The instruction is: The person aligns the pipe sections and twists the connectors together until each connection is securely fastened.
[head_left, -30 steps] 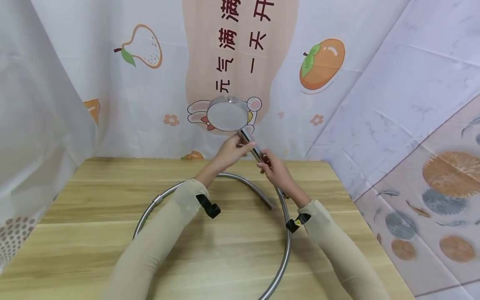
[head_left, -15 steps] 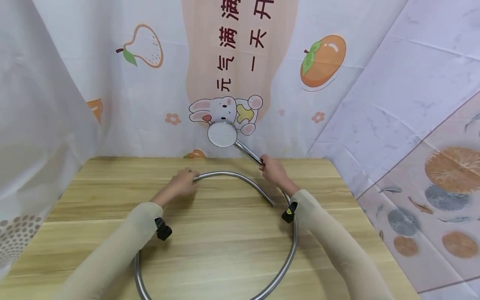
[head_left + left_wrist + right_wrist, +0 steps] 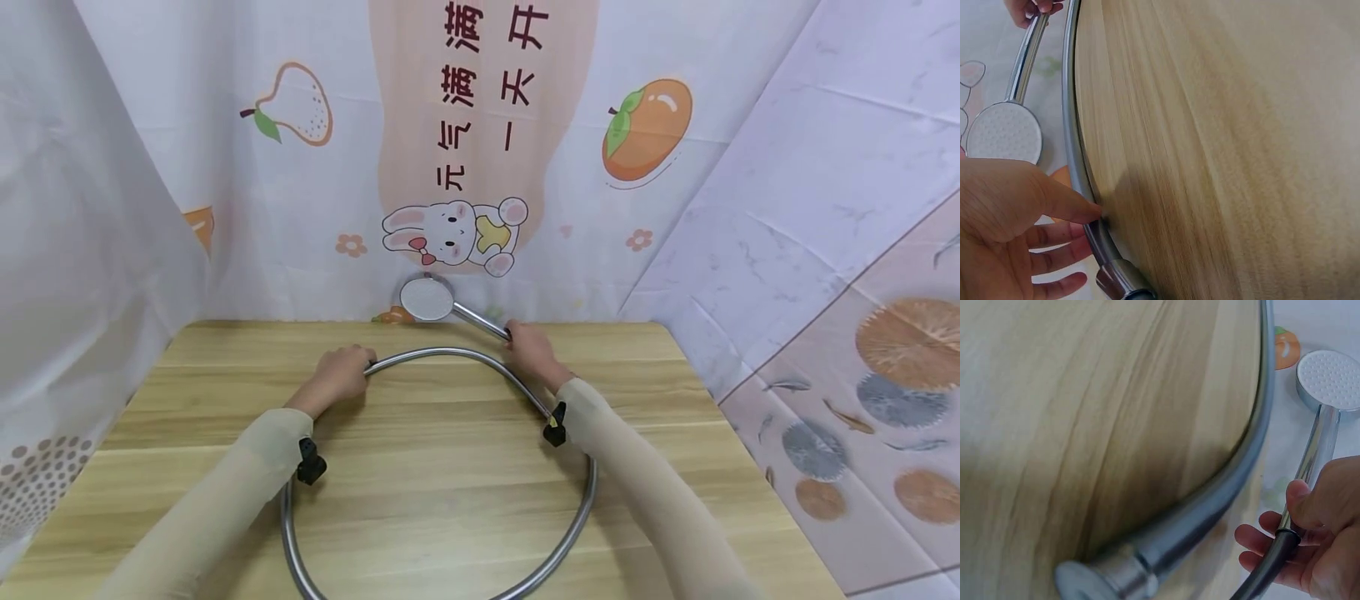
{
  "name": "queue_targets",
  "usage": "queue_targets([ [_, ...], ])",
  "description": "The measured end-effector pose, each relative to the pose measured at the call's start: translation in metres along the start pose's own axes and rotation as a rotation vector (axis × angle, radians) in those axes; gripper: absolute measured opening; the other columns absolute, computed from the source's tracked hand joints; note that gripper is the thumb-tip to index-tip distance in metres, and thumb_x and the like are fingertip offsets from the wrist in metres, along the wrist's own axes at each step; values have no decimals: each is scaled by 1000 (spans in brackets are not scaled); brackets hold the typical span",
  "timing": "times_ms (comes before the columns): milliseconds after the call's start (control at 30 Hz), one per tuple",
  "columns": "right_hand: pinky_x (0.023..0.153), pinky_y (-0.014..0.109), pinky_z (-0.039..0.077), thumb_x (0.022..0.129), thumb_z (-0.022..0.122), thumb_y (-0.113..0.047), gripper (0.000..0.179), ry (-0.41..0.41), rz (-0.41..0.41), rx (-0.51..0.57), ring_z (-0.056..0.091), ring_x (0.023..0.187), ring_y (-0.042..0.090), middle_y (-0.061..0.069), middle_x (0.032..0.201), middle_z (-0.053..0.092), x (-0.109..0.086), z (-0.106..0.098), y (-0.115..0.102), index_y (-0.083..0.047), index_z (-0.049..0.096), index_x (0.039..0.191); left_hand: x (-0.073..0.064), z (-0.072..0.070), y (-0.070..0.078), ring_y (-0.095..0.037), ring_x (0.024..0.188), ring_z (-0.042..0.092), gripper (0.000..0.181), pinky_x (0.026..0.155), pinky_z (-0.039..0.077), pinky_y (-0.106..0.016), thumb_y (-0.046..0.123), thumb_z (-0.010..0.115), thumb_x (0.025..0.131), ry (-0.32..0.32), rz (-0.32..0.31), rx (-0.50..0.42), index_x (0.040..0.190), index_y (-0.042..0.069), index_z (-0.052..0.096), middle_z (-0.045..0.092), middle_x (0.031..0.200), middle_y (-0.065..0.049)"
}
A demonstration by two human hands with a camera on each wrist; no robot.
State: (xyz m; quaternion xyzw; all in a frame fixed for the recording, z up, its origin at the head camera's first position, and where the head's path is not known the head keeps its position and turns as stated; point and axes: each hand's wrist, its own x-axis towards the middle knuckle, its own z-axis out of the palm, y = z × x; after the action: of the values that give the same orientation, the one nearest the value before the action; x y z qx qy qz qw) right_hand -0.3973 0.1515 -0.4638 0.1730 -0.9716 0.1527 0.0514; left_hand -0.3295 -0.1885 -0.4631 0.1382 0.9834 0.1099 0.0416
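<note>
A chrome shower head (image 3: 427, 298) with a pale round face is held by its handle in my right hand (image 3: 531, 352), low at the table's back edge. In the right wrist view, the thumb and fingers of that hand (image 3: 1329, 525) grip the handle's lower end, where a dark ring meets the hose. The metal shower hose (image 3: 442, 351) makes a wide loop on the table. My left hand (image 3: 343, 373) pinches the hose at the back left; the left wrist view has its thumb on top, close to a metal sleeve (image 3: 1121, 279). The hose's free end (image 3: 1085, 582) lies near my right wrist.
The wooden table (image 3: 442, 467) ends at a white printed curtain (image 3: 315, 217) behind it. More curtain hangs at both sides. A black wrist camera (image 3: 310, 462) sits on the left sleeve and another (image 3: 555, 425) on the right.
My left hand has let go of the shower head handle, moved left and down, and taken hold of the hose. My right hand has lowered the shower head toward the table's back edge.
</note>
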Motion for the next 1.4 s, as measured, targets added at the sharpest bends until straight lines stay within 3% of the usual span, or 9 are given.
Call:
queue_targets([
  [433, 70, 46, 56, 95, 63, -4, 12, 12, -12, -72, 66, 87, 32, 16, 102, 64, 11, 17, -9, -1, 61, 107, 1, -6, -17, -29, 83, 62, 27, 64, 51, -45, -4, 65, 83, 12, -36, -5, 109, 1, 72, 69, 99, -18],
  [733, 72, 46, 53, 97, 61, -4, 13, 8, -23, -8, 60, 90, 28, 14, 106, 59, 10, 21, -6, -3, 61, 111, 1, -4, -22, -29, 84, 63, 27, 67, 52, -47, -2, 65, 86, 7, -39, 6, 112, 1, 71, 69, 101, -18],
  [933, 83, 49, 55, 99, 62, -12, 21, 61, -112, -166, 59, 104, 33, 16, 114, 62, 10, 26, 0, -4, 59, 118, -3, 1, -24, -33, 82, 63, 22, 65, 53, -47, -2, 64, 87, 95, 17, 26, 109, -2, 71, 68, 95, -19],
  [1067, 94, 51, 51, 102, 62, -16, 26, 39, -178, -242, 56, 113, 35, 18, 120, 62, 9, 24, 3, -2, 58, 123, -5, 5, -24, -35, 84, 62, 24, 68, 52, -50, -1, 64, 87, 140, 40, 62, 110, -4, 70, 67, 95, -20],
  [1400, 95, 48, 47, 106, 57, -25, 26, -74, -270, -324, 54, 109, 31, 13, 117, 61, 13, 15, 5, -4, 56, 121, -5, 10, -23, -39, 92, 62, 29, 77, 52, -56, 2, 65, 89, 131, 10, 93, 117, -5, 66, 66, 100, -22],
])
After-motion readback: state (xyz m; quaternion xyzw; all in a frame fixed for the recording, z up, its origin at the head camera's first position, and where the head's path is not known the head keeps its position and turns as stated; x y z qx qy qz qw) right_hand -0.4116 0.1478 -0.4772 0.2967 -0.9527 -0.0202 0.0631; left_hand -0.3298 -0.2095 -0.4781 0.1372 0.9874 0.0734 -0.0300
